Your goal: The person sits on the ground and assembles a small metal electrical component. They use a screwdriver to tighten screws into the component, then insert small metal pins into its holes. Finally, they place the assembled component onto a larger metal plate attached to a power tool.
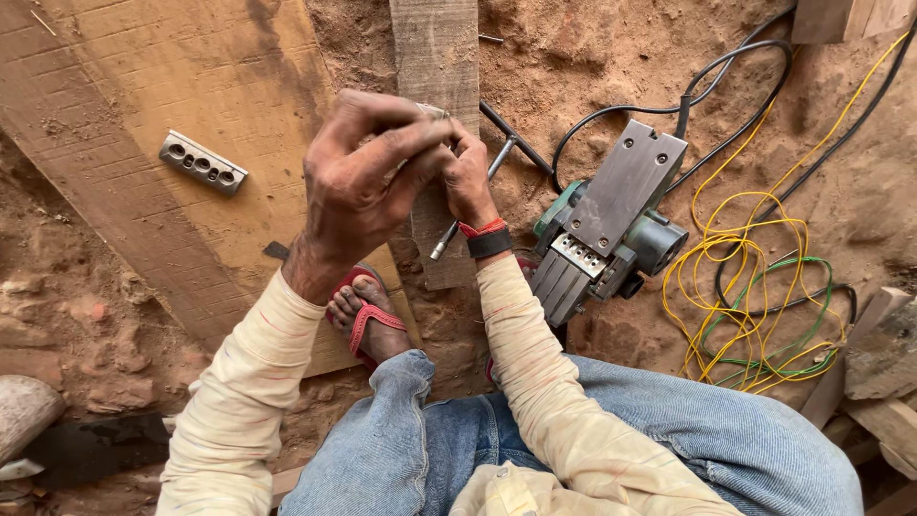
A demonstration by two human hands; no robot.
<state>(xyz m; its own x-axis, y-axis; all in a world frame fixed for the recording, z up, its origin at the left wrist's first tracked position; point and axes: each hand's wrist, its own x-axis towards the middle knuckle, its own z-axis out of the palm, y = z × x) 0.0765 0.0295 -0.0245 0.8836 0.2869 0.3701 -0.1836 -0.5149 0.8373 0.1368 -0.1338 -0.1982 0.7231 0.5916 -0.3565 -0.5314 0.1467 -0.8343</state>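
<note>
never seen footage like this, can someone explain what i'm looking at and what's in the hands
There is one picture, from a camera worn on a person's head, looking down at their own arms, jeans and sandalled foot. No machine does the work, just two bare hands. The left hand and right hand meet over a narrow board and pinch something small between them; what it is cannot be made out. A thin metal rod lies under them. On the dirt ground sit a wide plank with a grey metal bar with holes, an upturned electric planer, and tangled yellow, green and black wires.
</note>
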